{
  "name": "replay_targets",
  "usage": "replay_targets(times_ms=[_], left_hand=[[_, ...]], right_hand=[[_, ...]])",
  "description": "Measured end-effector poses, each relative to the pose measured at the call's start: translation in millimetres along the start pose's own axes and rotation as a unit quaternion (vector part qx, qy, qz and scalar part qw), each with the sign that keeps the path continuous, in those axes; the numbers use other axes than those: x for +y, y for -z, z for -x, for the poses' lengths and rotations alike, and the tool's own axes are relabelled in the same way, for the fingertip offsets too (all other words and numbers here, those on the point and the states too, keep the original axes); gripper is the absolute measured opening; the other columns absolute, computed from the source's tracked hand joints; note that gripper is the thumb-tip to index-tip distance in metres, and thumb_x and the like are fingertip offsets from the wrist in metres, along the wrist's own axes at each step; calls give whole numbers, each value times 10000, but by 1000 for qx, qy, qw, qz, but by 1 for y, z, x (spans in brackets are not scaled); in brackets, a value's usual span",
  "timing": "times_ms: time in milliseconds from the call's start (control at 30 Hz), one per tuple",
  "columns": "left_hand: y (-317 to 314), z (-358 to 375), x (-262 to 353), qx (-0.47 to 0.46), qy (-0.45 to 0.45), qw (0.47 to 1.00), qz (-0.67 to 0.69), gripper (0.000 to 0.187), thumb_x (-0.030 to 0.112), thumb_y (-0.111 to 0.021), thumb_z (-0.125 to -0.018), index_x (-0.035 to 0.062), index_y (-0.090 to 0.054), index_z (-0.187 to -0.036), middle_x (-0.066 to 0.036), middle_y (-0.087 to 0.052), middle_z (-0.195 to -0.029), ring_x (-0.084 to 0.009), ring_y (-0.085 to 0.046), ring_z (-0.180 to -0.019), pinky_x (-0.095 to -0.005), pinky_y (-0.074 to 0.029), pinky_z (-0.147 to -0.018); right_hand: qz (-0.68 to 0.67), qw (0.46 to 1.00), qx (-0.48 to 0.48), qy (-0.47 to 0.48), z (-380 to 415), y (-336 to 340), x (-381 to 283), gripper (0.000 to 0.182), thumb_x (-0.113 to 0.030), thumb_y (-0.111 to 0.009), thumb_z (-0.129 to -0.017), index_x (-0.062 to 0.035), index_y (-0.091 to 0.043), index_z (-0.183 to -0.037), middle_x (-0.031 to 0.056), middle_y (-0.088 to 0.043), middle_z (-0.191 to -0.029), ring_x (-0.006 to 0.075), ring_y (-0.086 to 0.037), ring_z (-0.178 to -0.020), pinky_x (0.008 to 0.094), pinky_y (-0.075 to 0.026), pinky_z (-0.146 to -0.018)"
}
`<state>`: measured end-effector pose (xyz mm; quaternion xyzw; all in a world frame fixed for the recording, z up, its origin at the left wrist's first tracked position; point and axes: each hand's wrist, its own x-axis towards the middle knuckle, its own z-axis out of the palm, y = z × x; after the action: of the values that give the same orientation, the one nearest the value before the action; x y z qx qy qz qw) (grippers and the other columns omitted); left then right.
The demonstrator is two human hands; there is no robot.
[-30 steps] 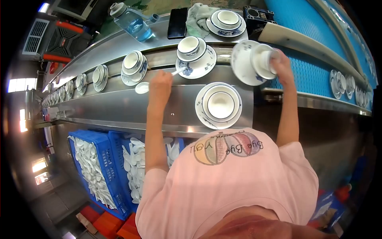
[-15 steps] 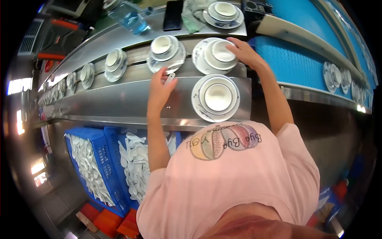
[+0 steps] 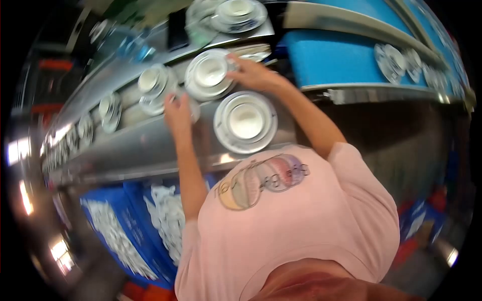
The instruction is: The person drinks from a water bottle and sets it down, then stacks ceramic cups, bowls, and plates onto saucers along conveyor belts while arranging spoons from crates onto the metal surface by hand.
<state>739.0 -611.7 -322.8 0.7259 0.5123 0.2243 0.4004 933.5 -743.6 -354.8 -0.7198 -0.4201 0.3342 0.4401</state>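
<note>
My right hand (image 3: 251,74) grips the right rim of a white bowl (image 3: 211,70), which stands on a plate (image 3: 193,88) in a stacked set. My left hand (image 3: 178,113) is closed, left of that set and just below another set of bowl (image 3: 149,80) and plate. A blurred white piece (image 3: 194,109) shows beside the left fingers; the spoon seen there a moment ago is hard to make out now. Close to my body, a bowl (image 3: 246,121) rests on a blue-patterned plate (image 3: 221,128) on the steel ledge.
More dish sets (image 3: 110,111) line the conveyor leftward. Blue crates (image 3: 133,220) of white spoons (image 3: 168,215) stand below at left. A phone (image 3: 177,30), a bottle (image 3: 134,47) and a dish set (image 3: 238,20) lie behind. A blue belt (image 3: 336,60) carries dishes (image 3: 390,61) at right.
The view has swung, so the scene sits further left and is blurred. My right hand stays at the bowl rim. My left hand has turned, and the spoon handle no longer shows clearly.
</note>
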Motion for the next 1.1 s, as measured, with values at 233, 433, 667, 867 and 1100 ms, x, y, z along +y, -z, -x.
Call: replay_targets(times_ms=[233, 433, 667, 867, 1100], left_hand=[[27, 13, -22, -184, 70, 939, 282, 305, 189, -512, -883, -10, -510, -1114, -107, -642, -909, -117, -604, -716, -200, -458, -608], [145, 51, -109, 232, -49, 971, -30, 158, 138, -547, -814, 33, -635, -890, -95, -657, -735, -191, -633, -645, -291, -493, -609], [258, 111, -235, 56, 119, 914, -383, 396, 334, -615, -776, 55, -591, -1056, -188, -581, -1044, -333, -546, -976, -393, -424, -842], [242, 165, -220, -65, 162, 922, -346, 675, 488, -643, -711, 98, -471, -1233, -192, -479, -1176, -357, -446, -1102, -408, -363, -929], [182, 175, -178, -58, 57, 918, -389, 839, 364, -752, -607, 92, -366, -1301, -180, -474, -1140, -364, -445, -1049, -447, -383, -855]], right_hand=[[-87, 993, -79, 5, 36, 28, -27, 438, -176, -560, -848, -26, -461, -1248, 113, -580, -1115, 171, -528, -1008, 285, -419, -860], [136, 976, -112, 127, 64, -2, -63, 461, -71, -590, -756, -43, -488, -1205, 162, -527, -1184, 298, -499, -1097, 350, -380, -920], [137, 971, -160, 113, 52, -4, -65, 393, -2, -532, -731, -15, -531, -1124, 139, -584, -1046, 261, -570, -956, 303, -425, -835], [36, 997, -60, -13, 40, 17, -46, 360, -42, -554, -743, 10, -562, -1099, 67, -618, -924, 131, -567, -849, 252, -438, -779], [42, 989, 141, -11, 13, 70, 10, 366, -122, -572, -729, 21, -578, -1065, 120, -633, -945, 191, -589, -865, 300, -447, -789]])
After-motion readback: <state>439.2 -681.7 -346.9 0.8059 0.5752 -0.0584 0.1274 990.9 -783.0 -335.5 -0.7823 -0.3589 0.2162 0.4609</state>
